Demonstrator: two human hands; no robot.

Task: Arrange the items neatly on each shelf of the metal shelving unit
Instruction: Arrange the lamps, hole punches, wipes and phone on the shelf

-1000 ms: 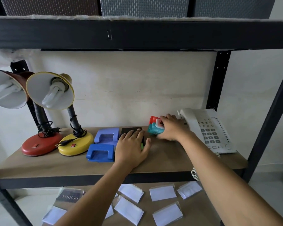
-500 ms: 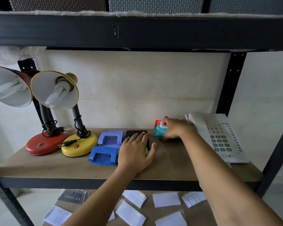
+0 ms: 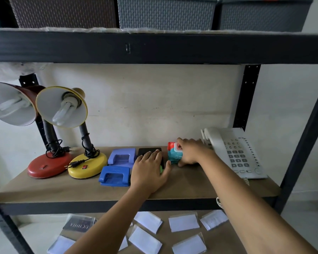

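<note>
Middle shelf [image 3: 62,187] mostly lined up; our left hand [image 3: 151,169] lay flat on black device [image 3: 149,150], right hand [image 3: 190,153] gripped teal packet [image 3: 173,155]; cards [image 3: 183,222] below unsorted.

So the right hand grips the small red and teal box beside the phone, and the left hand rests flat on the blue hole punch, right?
Not quite. In the head view the left hand rests flat on the black object, not the blue hole punch beside it. The right hand does grip the red and teal box beside the phone.
</note>
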